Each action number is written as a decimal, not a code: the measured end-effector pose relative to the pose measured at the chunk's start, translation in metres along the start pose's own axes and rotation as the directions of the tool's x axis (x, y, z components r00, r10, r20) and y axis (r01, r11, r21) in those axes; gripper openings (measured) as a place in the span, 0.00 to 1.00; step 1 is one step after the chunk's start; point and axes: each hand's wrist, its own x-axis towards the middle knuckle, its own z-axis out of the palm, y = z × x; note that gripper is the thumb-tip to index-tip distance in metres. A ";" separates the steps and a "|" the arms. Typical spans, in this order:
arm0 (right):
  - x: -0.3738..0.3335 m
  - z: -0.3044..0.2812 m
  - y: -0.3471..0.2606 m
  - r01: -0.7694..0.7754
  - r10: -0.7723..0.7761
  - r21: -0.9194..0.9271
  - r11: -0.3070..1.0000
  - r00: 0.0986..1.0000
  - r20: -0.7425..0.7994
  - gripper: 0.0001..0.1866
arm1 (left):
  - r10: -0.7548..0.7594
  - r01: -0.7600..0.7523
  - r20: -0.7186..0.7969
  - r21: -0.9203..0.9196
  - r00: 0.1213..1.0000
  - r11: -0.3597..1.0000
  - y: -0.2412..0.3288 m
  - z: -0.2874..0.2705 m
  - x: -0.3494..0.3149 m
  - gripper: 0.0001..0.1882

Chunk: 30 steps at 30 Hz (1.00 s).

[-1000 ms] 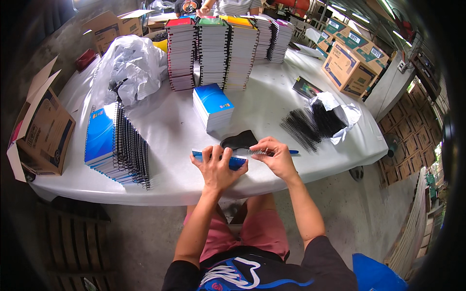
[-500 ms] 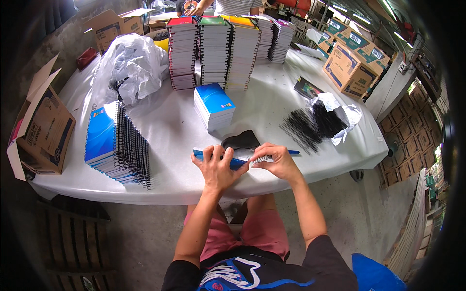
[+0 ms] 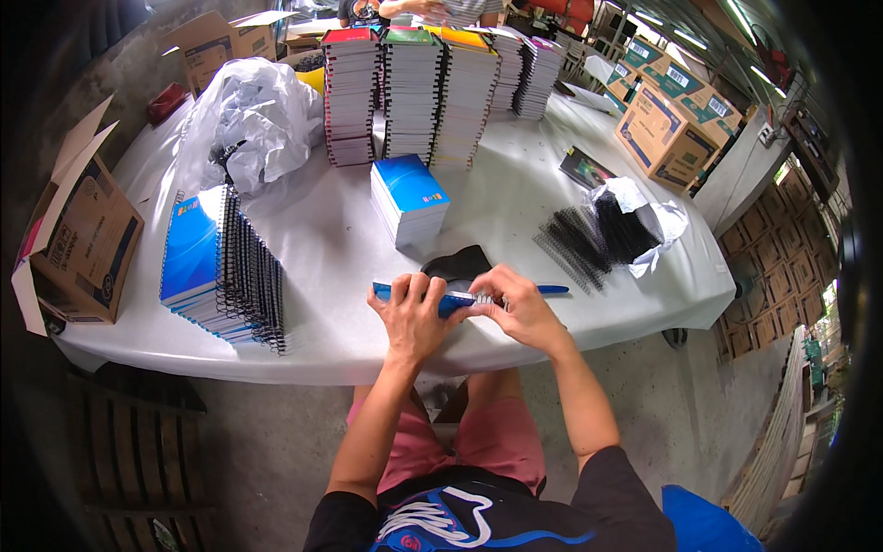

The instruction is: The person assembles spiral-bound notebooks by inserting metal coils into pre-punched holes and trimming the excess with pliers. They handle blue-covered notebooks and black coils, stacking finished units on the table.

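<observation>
Near the front edge of the table, my left hand (image 3: 412,317) is closed over a blue-covered notebook (image 3: 381,291), thumb against its near side. My right hand (image 3: 517,311) pinches a spiral binding coil (image 3: 482,299) at the notebook's right end. Fingers partly hide the place where coil and notebook meet. Just behind my hands lies a black cloth-like piece (image 3: 460,264). A thin blue stick-like thing (image 3: 554,289) pokes out to the right of my right hand. Beyond sits a short stack of blue-covered books (image 3: 410,207) with no coils showing.
Spiral-bound blue notebooks (image 3: 195,253) stand at left, loose black coils (image 3: 572,244) at right. Tall notebook stacks (image 3: 409,101) rise behind, beside a plastic bag (image 3: 258,120). Cartons (image 3: 87,235) flank the table (image 3: 322,354), with more boxes (image 3: 664,136) at right. Another person (image 3: 432,11) is across it.
My right hand has shifted slightly and its fingers have turned over the coil at the notebook's end. The left hand keeps its hold. The whole view has shifted a little.
</observation>
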 end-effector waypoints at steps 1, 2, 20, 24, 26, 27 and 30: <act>0.001 0.004 0.003 0.035 -0.035 -0.008 0.999 0.999 0.004 0.11 | 0.000 0.000 -0.002 0.006 1.000 1.000 0.000 0.000 0.000 0.27; 0.001 0.007 0.004 0.070 -0.070 -0.015 0.997 0.998 0.008 0.11 | 0.001 -0.001 -0.007 0.002 1.000 1.000 0.000 0.000 0.001 0.27; 0.026 0.002 0.021 -0.244 0.171 0.383 0.891 0.962 0.215 0.12 | 0.006 0.019 0.173 -0.141 0.985 0.990 -0.013 -0.027 0.008 0.27; 0.038 0.012 0.065 0.093 -0.071 -0.305 0.948 0.994 0.080 0.18 | 0.010 0.037 0.225 -0.202 0.974 0.979 -0.017 -0.041 0.008 0.29; 0.045 0.020 0.078 0.131 -0.093 -0.458 0.879 0.990 0.104 0.20 | -0.006 0.046 0.185 -0.211 0.983 0.976 -0.018 -0.037 0.004 0.29; 0.048 0.019 0.084 0.087 -0.042 -0.397 0.914 0.992 0.121 0.20 | -0.002 0.036 0.156 -0.218 0.988 0.975 -0.016 -0.037 0.003 0.28; 0.049 0.015 0.070 -0.205 0.181 0.497 0.843 0.979 0.097 0.15 | -0.020 0.041 0.093 -0.234 0.996 0.971 -0.014 -0.040 -0.001 0.28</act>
